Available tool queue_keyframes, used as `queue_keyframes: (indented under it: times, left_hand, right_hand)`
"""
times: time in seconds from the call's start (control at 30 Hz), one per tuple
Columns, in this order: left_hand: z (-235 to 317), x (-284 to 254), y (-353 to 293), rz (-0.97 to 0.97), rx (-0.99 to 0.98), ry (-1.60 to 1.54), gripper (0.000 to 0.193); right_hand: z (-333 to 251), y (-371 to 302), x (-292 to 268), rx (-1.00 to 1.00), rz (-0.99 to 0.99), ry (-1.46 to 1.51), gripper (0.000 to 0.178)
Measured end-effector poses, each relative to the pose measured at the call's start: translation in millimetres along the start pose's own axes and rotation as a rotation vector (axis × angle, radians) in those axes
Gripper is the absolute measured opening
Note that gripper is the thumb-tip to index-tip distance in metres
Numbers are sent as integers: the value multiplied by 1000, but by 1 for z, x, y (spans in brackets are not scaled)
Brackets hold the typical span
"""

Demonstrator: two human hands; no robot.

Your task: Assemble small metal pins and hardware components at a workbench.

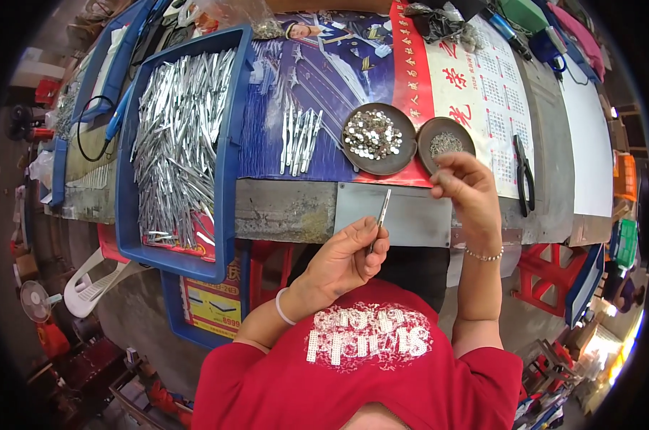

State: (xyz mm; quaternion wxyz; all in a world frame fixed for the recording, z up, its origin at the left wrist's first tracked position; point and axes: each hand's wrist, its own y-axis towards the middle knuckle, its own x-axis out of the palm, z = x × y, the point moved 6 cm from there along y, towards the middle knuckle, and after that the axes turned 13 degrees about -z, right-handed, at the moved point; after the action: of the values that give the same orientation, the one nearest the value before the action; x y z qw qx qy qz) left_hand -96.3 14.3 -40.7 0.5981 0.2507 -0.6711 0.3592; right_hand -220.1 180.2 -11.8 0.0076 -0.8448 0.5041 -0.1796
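My left hand point(347, 259) is closed round the lower end of a slim silver metal piece point(384, 208), which points up and away over the table's near edge. To its right, my right hand point(473, 197) is raised with thumb and fingertips pinched together; anything between them is too small to make out. Just beyond those fingertips stands a small brown bowl point(426, 136) of tiny metal parts point(446, 142). Left of it is a larger brown bowl point(383, 169) holding shiny round discs point(371, 136). Several similar slim metal pieces point(301, 143) lie side by side on the poster.
A deep blue tray point(227, 150) heaped with silver metal pieces point(183, 136) stands at the left, overhanging the table edge. Black-handled pliers point(523, 175) lie at the right. A printed poster point(331, 86) covers the tabletop. Red stools point(543, 276) are under the table.
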Motion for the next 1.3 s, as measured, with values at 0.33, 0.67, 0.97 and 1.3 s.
queue_keyframes:
  times: [0.33, 0.67, 0.97, 1.3]
  left_hand:
    - [0, 2, -3, -9, 19, 25, 18]
    - [0, 1, -5, -30, 65, 54, 19]
    - [0, -1, -7, -6, 76, 15, 13]
    - [0, 1, -9, -27, 87, 48, 10]
  right_hand:
    - [20, -14, 66, -23, -106, 110, 8]
    - [42, -24, 89, -18, 29, 287, 12]
    - [27, -27, 106, -217, 73, -276, 15]
    - [23, -27, 112, -269, 119, -410, 13]
